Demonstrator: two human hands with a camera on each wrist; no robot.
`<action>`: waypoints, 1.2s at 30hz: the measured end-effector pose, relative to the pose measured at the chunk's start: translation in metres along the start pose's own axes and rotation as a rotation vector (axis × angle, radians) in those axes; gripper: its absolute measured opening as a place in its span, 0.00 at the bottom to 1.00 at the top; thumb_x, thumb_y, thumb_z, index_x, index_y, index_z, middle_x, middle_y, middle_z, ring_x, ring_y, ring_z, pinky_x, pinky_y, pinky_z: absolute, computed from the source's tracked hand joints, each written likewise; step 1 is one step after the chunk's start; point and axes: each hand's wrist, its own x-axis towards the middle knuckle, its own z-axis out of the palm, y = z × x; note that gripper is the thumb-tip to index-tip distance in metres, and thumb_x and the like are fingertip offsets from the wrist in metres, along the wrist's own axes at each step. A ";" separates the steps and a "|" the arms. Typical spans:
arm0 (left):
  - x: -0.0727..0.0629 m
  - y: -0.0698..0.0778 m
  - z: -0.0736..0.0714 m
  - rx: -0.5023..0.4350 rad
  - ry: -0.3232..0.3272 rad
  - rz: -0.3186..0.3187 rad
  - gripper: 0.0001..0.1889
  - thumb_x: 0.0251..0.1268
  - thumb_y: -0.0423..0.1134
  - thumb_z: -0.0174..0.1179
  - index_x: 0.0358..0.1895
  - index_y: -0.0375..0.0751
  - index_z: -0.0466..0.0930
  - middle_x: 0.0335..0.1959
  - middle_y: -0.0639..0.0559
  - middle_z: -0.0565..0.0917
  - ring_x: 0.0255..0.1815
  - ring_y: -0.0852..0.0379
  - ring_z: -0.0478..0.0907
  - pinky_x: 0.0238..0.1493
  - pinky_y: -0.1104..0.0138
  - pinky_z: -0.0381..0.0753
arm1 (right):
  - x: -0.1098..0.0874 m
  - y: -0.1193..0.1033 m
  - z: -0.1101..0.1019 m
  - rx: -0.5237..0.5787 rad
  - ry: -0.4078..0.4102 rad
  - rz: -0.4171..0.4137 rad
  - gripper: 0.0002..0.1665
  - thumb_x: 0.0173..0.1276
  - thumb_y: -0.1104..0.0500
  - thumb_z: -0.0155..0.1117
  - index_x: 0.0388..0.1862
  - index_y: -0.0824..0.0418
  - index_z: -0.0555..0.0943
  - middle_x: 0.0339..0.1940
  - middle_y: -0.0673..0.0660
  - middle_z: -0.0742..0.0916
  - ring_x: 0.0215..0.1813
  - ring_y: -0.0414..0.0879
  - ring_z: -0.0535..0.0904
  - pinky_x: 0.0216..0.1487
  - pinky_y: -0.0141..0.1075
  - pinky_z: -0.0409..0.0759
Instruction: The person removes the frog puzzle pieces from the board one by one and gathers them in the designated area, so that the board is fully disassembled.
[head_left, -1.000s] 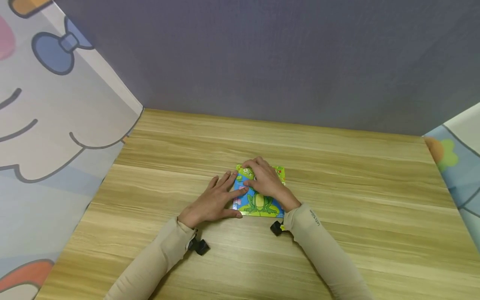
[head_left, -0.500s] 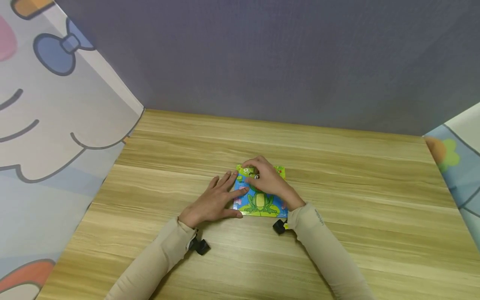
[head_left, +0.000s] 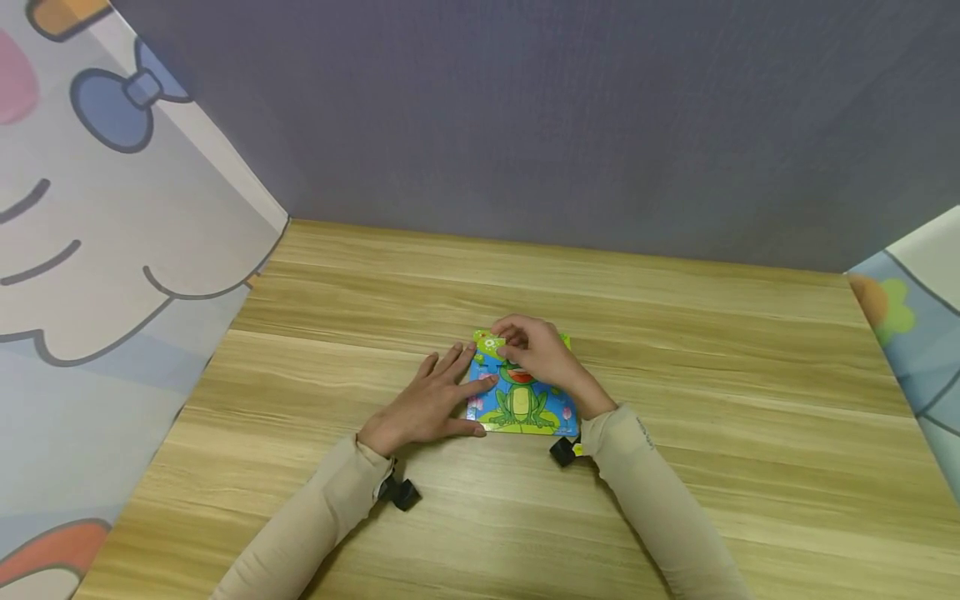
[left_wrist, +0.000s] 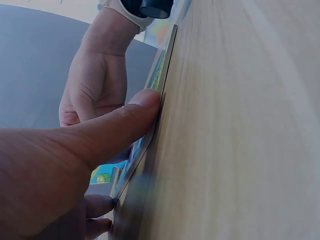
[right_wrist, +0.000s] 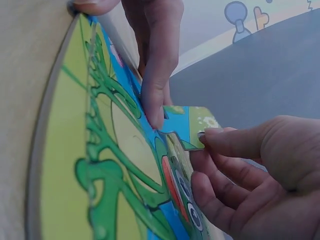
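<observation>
A frog jigsaw puzzle (head_left: 521,404) lies on the wooden table, with a green frog on blue in a flat tray. My left hand (head_left: 427,406) rests at its left edge, fingers spread and straight; the index fingertip touches the picture and the thumb sits by the near corner. At the upper left, my right hand (head_left: 551,358) pinches a jigsaw piece (right_wrist: 187,120) between thumb and fingers. This piece, blue and green with a white flower, stands tilted up from the picture in the right wrist view. Right fingers hide part of the frog's head in the head view.
The wooden table (head_left: 712,375) runs back to a grey panel (head_left: 525,125). Cartoon-printed walls (head_left: 112,250) stand at the left and right. A small black camera (head_left: 406,495) is strapped at the left wrist, and another black camera (head_left: 562,452) at the right.
My right hand has shifted slightly right and lifted its fingers, uncovering the frog's mouth and the lower right of the picture. The left hand stays in place.
</observation>
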 end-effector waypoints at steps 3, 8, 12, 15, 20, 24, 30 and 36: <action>0.000 0.000 -0.001 -0.003 0.000 0.000 0.40 0.61 0.62 0.64 0.76 0.55 0.64 0.83 0.33 0.43 0.84 0.33 0.40 0.76 0.33 0.48 | 0.000 0.000 0.000 -0.005 0.016 0.009 0.12 0.68 0.67 0.66 0.50 0.65 0.82 0.43 0.63 0.87 0.42 0.51 0.85 0.47 0.42 0.84; 0.000 0.001 -0.001 -0.005 0.002 0.002 0.40 0.61 0.62 0.64 0.76 0.55 0.65 0.83 0.33 0.42 0.84 0.33 0.40 0.76 0.33 0.48 | 0.000 0.001 0.000 -0.023 0.040 0.038 0.10 0.68 0.65 0.68 0.48 0.63 0.83 0.42 0.62 0.88 0.43 0.52 0.87 0.47 0.43 0.85; 0.000 0.001 -0.002 0.003 0.007 0.009 0.40 0.62 0.62 0.64 0.76 0.55 0.64 0.83 0.33 0.43 0.84 0.32 0.41 0.76 0.33 0.48 | 0.001 0.002 0.000 -0.018 0.064 0.037 0.11 0.68 0.64 0.68 0.49 0.64 0.84 0.43 0.63 0.89 0.43 0.53 0.88 0.46 0.43 0.86; 0.000 0.001 -0.001 0.010 0.010 0.011 0.40 0.62 0.62 0.64 0.76 0.55 0.64 0.83 0.33 0.43 0.83 0.32 0.41 0.76 0.33 0.48 | 0.001 0.003 -0.002 0.003 0.090 0.032 0.12 0.67 0.64 0.68 0.49 0.65 0.85 0.44 0.64 0.89 0.44 0.55 0.88 0.46 0.43 0.87; -0.001 0.000 0.000 0.010 0.008 0.008 0.40 0.62 0.62 0.63 0.77 0.55 0.63 0.83 0.34 0.43 0.84 0.33 0.41 0.76 0.33 0.48 | 0.001 0.006 -0.007 0.038 0.117 0.034 0.13 0.67 0.64 0.69 0.49 0.66 0.85 0.47 0.65 0.89 0.47 0.56 0.88 0.48 0.44 0.87; -0.001 0.000 0.000 0.007 0.009 0.009 0.40 0.62 0.62 0.63 0.77 0.55 0.63 0.83 0.33 0.43 0.84 0.33 0.41 0.76 0.33 0.48 | 0.000 0.009 -0.014 0.056 0.136 0.049 0.14 0.66 0.65 0.69 0.50 0.68 0.85 0.46 0.67 0.89 0.46 0.56 0.88 0.46 0.39 0.86; -0.001 0.000 0.000 0.004 0.014 0.013 0.40 0.63 0.62 0.63 0.77 0.55 0.64 0.83 0.33 0.44 0.84 0.33 0.41 0.76 0.33 0.48 | -0.002 0.014 -0.032 0.096 0.160 0.105 0.16 0.67 0.65 0.68 0.52 0.69 0.84 0.44 0.69 0.89 0.41 0.50 0.87 0.39 0.30 0.85; -0.001 0.000 0.001 0.010 0.020 0.017 0.40 0.62 0.62 0.63 0.77 0.55 0.64 0.82 0.33 0.44 0.84 0.33 0.42 0.76 0.33 0.48 | -0.007 0.022 -0.055 0.097 0.180 0.151 0.16 0.68 0.64 0.68 0.53 0.69 0.84 0.45 0.71 0.88 0.36 0.40 0.86 0.37 0.34 0.85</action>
